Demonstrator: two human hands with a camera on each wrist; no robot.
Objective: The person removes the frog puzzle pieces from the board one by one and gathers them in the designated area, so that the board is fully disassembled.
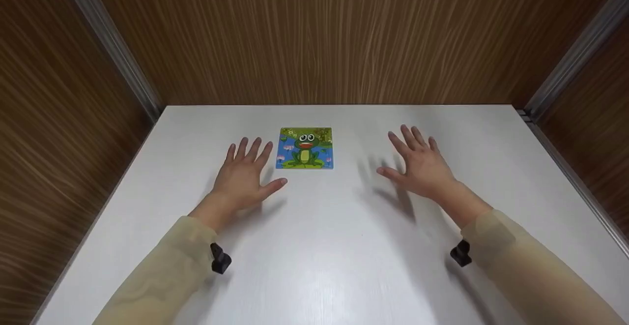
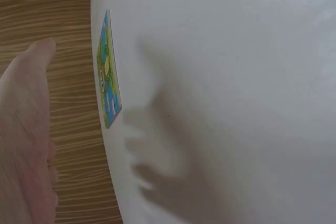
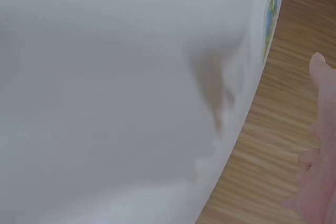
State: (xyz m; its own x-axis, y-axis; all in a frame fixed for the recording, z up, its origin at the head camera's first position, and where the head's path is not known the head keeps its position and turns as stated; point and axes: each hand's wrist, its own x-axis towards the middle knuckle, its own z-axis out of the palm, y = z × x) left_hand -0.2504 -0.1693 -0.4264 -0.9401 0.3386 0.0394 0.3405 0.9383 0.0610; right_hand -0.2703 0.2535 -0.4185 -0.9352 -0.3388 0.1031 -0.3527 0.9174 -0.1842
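A square frog picture puzzle or card (image 1: 304,149) lies flat on the white table (image 1: 314,236), its green frog on a blue and green ground. Just to its left, my left hand (image 1: 240,180) hovers above the table with fingers spread and the palm down. My right hand (image 1: 423,167) is held farther off on the right side, fingers also spread, casting a shadow below. Neither hand touches anything. The left wrist view shows the frog picture (image 2: 108,72) edge-on beyond the hand (image 2: 26,140); in the right wrist view only a sliver of it (image 3: 271,17) appears.
Wood-grain panels (image 1: 314,40) enclose the table at the back and on both sides, with metal strips (image 1: 113,44) at the corners. A small black clip-like piece (image 1: 220,258) sits at the left sleeve, and another (image 1: 461,253) at the right sleeve.
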